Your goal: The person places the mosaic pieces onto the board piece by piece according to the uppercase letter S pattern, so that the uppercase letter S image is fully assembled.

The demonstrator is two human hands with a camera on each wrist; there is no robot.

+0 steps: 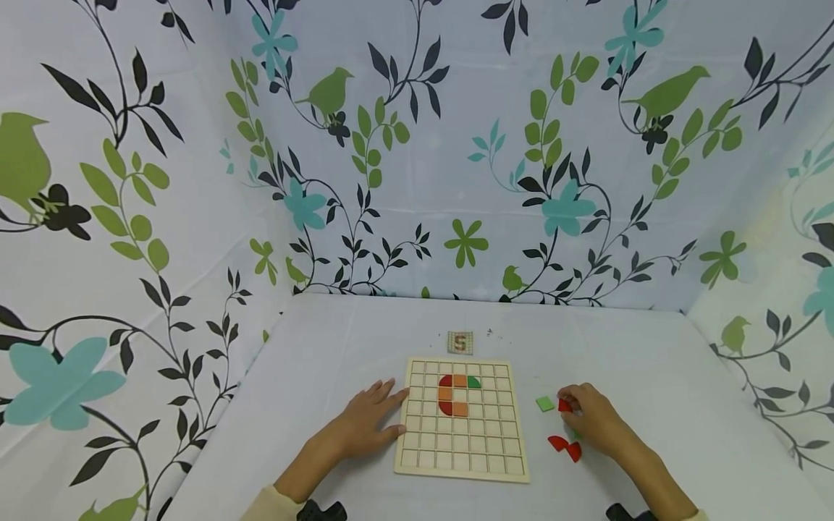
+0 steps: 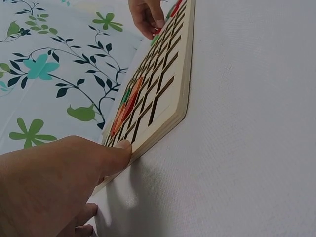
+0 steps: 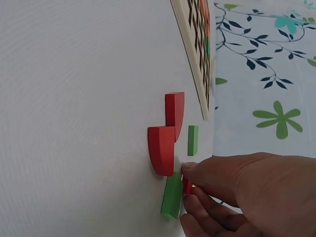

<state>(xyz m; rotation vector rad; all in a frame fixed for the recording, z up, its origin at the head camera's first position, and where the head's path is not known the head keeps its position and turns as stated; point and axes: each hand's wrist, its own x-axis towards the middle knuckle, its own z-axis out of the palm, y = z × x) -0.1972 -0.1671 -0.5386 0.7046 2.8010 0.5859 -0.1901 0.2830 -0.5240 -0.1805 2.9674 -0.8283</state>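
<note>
A wooden grid board lies flat on the white table. In its upper part, red, orange and green pieces form a hooked shape. My left hand rests at the board's left edge, thumb and index finger touching it with fingers spread. To the right of the board, my right hand pinches a small red piece between thumb and fingers, at the tabletop. Two red quarter-round pieces and a green piece lie beside that hand. A light green square sits between board and hand.
Beyond the board's far edge lies a small card with an S-like figure in squares. A patterned cloth with birds, leaves and flowers hangs behind the table and along both sides.
</note>
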